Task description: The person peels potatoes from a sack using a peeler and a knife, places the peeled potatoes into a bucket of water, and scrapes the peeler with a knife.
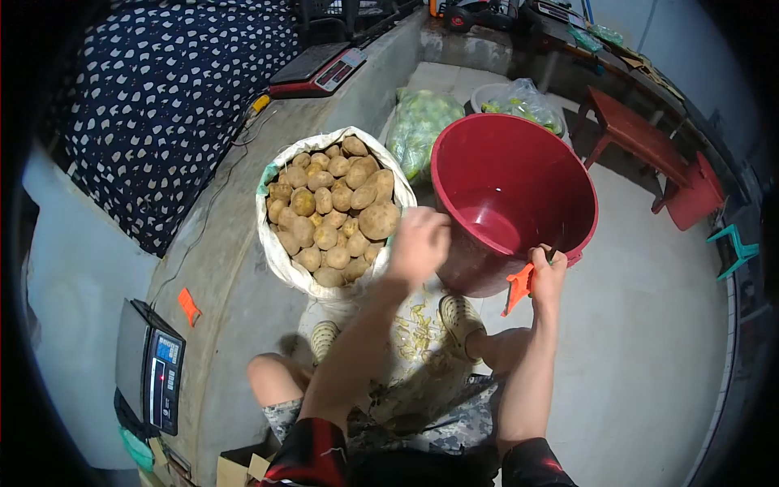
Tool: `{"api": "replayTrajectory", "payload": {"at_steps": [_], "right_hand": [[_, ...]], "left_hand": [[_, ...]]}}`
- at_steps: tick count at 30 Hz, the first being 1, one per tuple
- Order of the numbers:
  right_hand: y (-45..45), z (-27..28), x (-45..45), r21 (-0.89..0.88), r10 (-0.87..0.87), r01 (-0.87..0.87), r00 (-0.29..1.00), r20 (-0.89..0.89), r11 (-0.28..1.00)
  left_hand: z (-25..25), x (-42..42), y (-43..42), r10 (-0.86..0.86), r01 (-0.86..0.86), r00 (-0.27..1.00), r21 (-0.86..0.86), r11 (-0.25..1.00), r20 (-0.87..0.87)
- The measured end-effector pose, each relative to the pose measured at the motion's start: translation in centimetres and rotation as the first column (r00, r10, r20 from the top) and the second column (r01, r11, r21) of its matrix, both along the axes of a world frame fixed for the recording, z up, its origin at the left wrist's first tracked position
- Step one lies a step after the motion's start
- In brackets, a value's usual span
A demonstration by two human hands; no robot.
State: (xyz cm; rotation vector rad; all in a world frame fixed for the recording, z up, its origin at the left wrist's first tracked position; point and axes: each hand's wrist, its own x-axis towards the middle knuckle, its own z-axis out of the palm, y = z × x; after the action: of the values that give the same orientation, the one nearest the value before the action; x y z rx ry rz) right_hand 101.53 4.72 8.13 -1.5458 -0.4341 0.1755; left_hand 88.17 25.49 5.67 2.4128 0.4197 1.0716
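Observation:
My left hand (419, 247) is between the sack and the bucket, in front of the bucket's left wall. Its fingers are smeared by motion, and I cannot tell whether they hold anything. A large white sack (280, 261) full of potatoes (323, 200) stands open to the left of that hand. My right hand (549, 276) is closed around an orange peeler (519, 290) at the near right rim of the dark red bucket (507, 211). A thin dark part sticks up above those fingers. Inside the bucket I see a bare bottom with a small pale speck.
Yellowish peelings (418, 329) litter the floor between my feet. A second orange piece (189, 306) and a digital scale (154, 369) are on the left ledge, with a red scale (318, 71) farther back. Bags of green vegetables (422, 122) stand behind the bucket; a red stool (637, 130) is right.

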Motion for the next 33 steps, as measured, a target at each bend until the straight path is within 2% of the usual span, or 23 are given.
{"api": "replayTrajectory", "payload": {"at_steps": [1,2,4,6,7,9,13,15,16,17,18,19,20,22,23,25,26,28,29,33], "right_hand": [[-0.1,0.0,0.0,-0.014,0.020,-0.020,1.000,0.001,1.000],[-0.1,-0.1,-0.1,-0.029,0.041,-0.041,0.999,0.002,0.999],[0.2,-0.5,0.0,-0.030,0.037,-0.036,0.999,0.011,0.999],[0.6,-0.7,-0.4,-0.030,0.038,-0.037,0.999,0.025,0.999],[0.9,-0.6,-0.6,-0.050,0.052,-0.051,0.998,0.023,0.997],[1.6,-0.8,-1.2,-0.077,0.059,-0.057,0.998,0.028,0.995],[2.6,-1.3,-2.2,-0.174,0.069,-0.046,0.990,0.124,0.984],[2.9,-1.8,-2.3,-0.236,0.086,-0.053,0.988,0.130,0.970],[3.0,-1.7,-2.6,-0.261,0.095,-0.057,0.986,0.137,0.964],[3.2,-1.6,-2.8,-0.260,0.094,-0.056,0.986,0.137,0.964],[3.4,-1.4,-3.2,-0.269,0.103,-0.058,0.982,0.156,0.961],[3.7,-1.2,-3.5,-0.280,0.114,-0.062,0.978,0.174,0.958],[4.1,-1.0,-3.9,-0.283,0.116,-0.064,0.978,0.173,0.957],[4.8,-0.7,-4.8,-0.301,0.168,-0.087,0.952,0.256,0.950],[5.1,-1.9,-4.6,-0.340,0.198,-0.100,0.944,0.266,0.935],[6.0,-2.3,-5.6,-0.356,0.244,-0.121,0.914,0.323,0.926],[6.5,-3.2,-5.7,-0.347,0.258,-0.122,0.889,0.379,0.930],[7.2,-2.2,-7.3,-0.337,0.281,-0.167,0.903,0.325,0.926],[7.6,-2.0,-7.9,-0.349,0.307,-0.195,0.902,0.304,0.917],[9.3,-2.7,-9.4,-0.397,0.341,-0.208,0.891,0.300,0.894]], "left_hand": [[0.6,-2.3,1.1,0.129,-0.135,0.984,0.045,0.990,0.123],[-0.3,-4.5,3.1,0.279,-0.281,0.957,0.021,0.959,0.081],[1.1,-8.6,5.5,0.544,-0.539,0.829,0.078,0.839,-0.126],[0.7,-10.8,7.6,0.687,-0.671,0.686,0.158,0.725,-0.241],[0.4,-11.3,8.1,0.688,-0.672,0.685,0.157,0.723,-0.238],[-0.3,-11.8,8.9,0.622,-0.585,0.601,0.253,0.770,-0.502],[-0.9,-12.0,10.0,0.611,-0.514,0.561,0.343,0.786,-0.559],[-0.4,-12.8,10.2,0.527,-0.497,0.710,0.197,0.845,-0.468],[-0.1,-13.1,10.0,0.528,-0.498,0.711,0.198,0.845,-0.464],[0.0,-13.7,9.6,0.313,-0.418,0.907,-0.522,0.744,-0.282],[-0.1,-14.5,9.0,0.253,-0.030,0.966,-0.954,0.298,0.048],[-0.3,-15.4,8.1,0.190,0.208,0.951,-0.959,0.190,0.244],[-0.5,-16.3,6.9,0.192,0.207,0.951,-0.960,0.188,0.242],[0.6,-17.4,3.5,0.038,0.415,0.909,-0.910,0.007,0.415],[1.0,-17.7,2.0,0.032,0.413,0.910,-0.911,-0.006,0.413],[1.7,-17.7,-0.7,-0.011,0.495,0.865,-0.857,-0.144,0.501],[1.9,-17.5,-1.8,-0.019,0.493,0.864,-0.855,-0.162,0.503],[2.3,-17.2,-3.7,-0.204,0.307,0.944,-0.918,0.252,0.259],[2.9,-17.5,-4.5,-0.139,0.351,0.929,-0.936,0.041,0.342],[1.4,-18.2,-4.8,-0.134,0.429,0.892,-0.902,-0.054,0.433]]}}
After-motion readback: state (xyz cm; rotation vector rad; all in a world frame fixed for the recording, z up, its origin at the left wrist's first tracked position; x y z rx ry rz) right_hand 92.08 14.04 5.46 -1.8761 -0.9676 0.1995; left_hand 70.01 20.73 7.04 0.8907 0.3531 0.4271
